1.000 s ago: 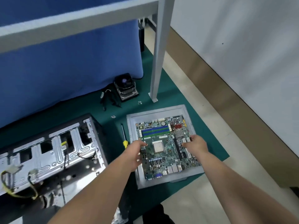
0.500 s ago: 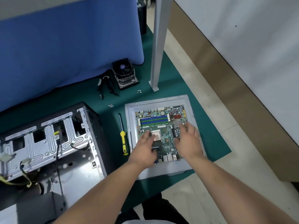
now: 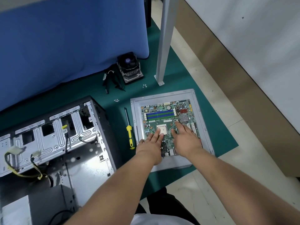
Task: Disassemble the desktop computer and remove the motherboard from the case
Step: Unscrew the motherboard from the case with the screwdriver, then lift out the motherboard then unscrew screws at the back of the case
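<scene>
Now we noted the motherboard (image 3: 168, 122) lying flat on the grey side panel (image 3: 138, 117), right of the opened case (image 3: 53, 140). Left hand (image 3: 150, 146) and right hand (image 3: 186, 140) rested on it, fingers straight, gripping nothing. Yellow-handled screwdriver (image 3: 129, 132) lay just left of the panel.

No text, label or brand can be read. The motherboard (image 3: 167, 114), right of centre in the frame, carries fine white printing near its memory slots, too small and blurred to make out. The round sticker on the cooler fan (image 3: 129, 61), in the upper middle, is likewise unreadable.
</scene>
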Action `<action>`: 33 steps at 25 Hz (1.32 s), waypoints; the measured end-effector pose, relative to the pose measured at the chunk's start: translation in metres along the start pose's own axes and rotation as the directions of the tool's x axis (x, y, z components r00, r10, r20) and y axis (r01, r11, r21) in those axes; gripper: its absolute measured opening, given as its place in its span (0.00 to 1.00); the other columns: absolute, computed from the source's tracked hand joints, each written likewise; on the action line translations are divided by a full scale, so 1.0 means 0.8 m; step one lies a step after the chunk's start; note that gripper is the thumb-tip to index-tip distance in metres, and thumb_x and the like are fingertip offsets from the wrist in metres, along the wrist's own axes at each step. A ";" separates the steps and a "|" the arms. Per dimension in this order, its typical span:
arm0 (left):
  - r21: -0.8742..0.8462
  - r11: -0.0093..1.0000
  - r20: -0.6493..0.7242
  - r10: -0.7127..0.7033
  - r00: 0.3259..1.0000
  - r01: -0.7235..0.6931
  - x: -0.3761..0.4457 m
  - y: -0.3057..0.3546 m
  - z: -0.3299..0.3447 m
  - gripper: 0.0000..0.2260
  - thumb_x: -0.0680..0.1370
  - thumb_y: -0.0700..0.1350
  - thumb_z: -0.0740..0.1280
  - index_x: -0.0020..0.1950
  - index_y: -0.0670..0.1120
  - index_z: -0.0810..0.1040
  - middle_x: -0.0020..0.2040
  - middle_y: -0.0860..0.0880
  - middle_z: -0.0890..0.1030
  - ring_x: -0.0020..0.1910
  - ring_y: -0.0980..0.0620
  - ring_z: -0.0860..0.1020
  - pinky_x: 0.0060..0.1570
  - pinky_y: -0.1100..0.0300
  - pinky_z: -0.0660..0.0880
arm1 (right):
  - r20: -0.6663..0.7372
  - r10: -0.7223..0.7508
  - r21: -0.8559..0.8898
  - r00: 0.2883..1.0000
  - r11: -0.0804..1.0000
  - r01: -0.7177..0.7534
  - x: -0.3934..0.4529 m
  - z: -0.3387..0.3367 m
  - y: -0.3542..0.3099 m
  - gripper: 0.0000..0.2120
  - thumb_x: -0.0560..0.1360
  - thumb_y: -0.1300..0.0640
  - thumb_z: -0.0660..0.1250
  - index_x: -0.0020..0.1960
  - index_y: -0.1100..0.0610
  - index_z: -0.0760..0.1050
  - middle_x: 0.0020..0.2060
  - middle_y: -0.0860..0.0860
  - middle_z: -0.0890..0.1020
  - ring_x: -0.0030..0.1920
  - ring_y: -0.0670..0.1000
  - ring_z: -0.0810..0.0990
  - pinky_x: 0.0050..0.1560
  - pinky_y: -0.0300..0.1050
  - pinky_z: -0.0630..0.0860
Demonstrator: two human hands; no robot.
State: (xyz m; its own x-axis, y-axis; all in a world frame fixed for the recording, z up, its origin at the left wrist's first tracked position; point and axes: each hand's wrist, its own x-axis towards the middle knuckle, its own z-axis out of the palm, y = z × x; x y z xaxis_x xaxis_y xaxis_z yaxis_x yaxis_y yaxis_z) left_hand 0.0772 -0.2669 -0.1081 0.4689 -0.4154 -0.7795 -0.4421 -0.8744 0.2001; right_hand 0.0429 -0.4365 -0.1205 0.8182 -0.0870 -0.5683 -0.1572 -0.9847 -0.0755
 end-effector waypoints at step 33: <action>0.062 0.939 -0.658 -0.217 0.721 0.339 -0.238 -0.400 0.056 0.44 0.74 0.33 0.65 0.83 0.57 0.49 0.84 0.48 0.54 0.81 0.39 0.54 0.73 0.40 0.61 | 0.148 -0.095 0.368 0.984 0.929 0.034 -0.110 -0.049 -0.308 0.30 0.76 0.67 0.59 0.75 0.58 0.54 0.44 0.54 0.75 0.39 0.53 0.80 0.28 0.45 0.73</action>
State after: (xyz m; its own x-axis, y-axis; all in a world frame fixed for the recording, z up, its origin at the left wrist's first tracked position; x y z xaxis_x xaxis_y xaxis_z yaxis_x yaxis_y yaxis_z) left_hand 0.0953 0.1027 -0.0503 0.9372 -0.2751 -0.2142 -0.3035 -0.9461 -0.1130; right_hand 0.0312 -0.1925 -0.0195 0.7383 0.0307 -0.6738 -0.3215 -0.8622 -0.3915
